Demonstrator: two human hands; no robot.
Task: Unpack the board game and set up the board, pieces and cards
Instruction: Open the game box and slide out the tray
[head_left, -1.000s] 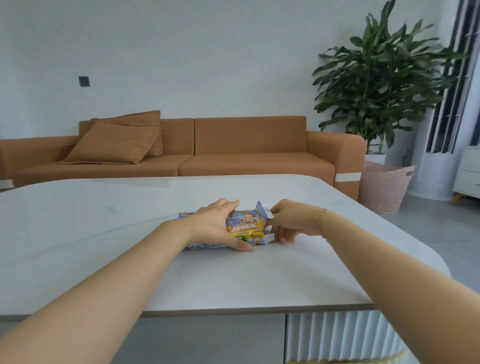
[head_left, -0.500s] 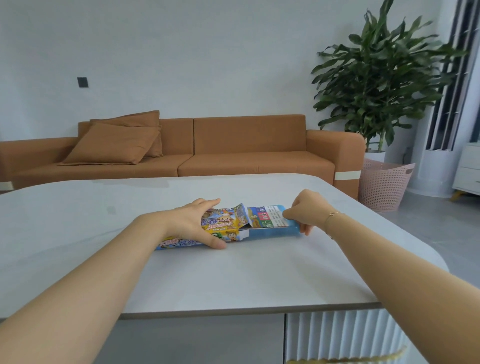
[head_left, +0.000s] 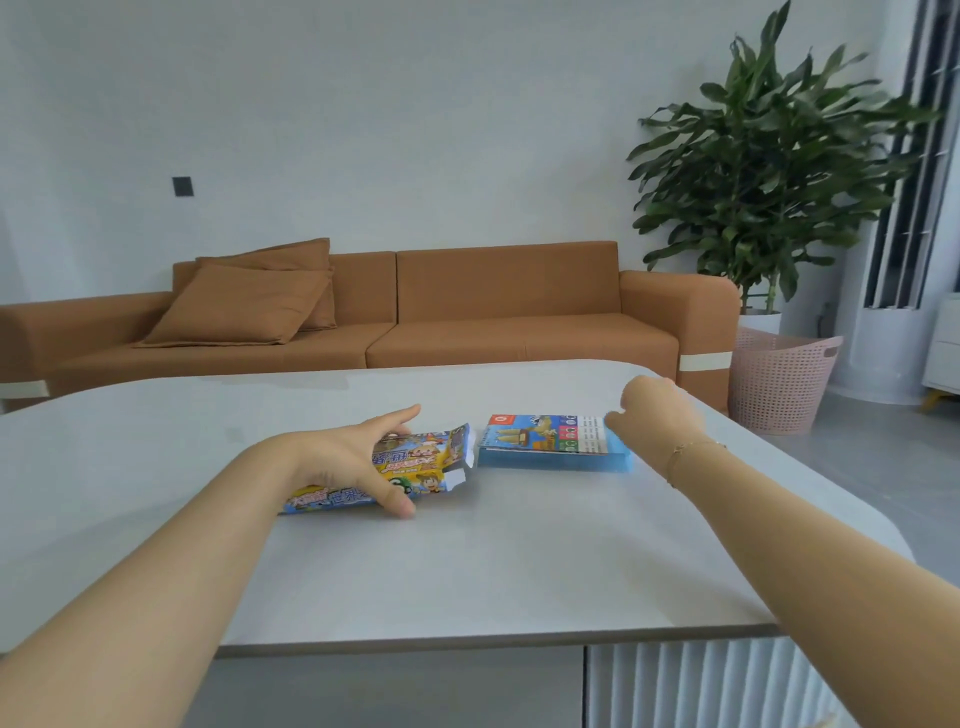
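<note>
On the worktop, the box is best kept pinned by the left hand, whose grip is clamped across it, while the blue bundle, pinched at its right end by the right hand, is drawn clear.

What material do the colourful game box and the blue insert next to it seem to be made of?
Game box: thin printed cardboard, slightly glossy; its open end flaps look thin and show white undersides.
Blue insert: its material is hard to tell, perhaps a plastic tray or a blue-edged card stack. A printed sheet, apparently paper or card, lies on top.
</note>
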